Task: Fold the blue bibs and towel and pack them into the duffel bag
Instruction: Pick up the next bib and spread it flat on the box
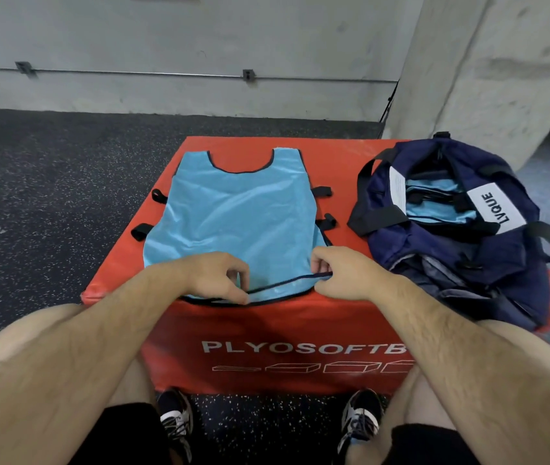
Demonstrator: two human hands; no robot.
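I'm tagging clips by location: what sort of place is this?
Probably a gym: a red soft plyo box serves as the table, the floor is speckled rubber, and a blue training bib lies beside a duffel bag.

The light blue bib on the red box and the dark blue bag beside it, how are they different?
The light blue shiny bib lies flat and spread out; the navy fabric duffel bag sits lumpy and open. The left hand and right hand pinch the bib's near hem; nothing touches the bag. The bag carries a white label; the bib has none. Both rest on the red padded box.
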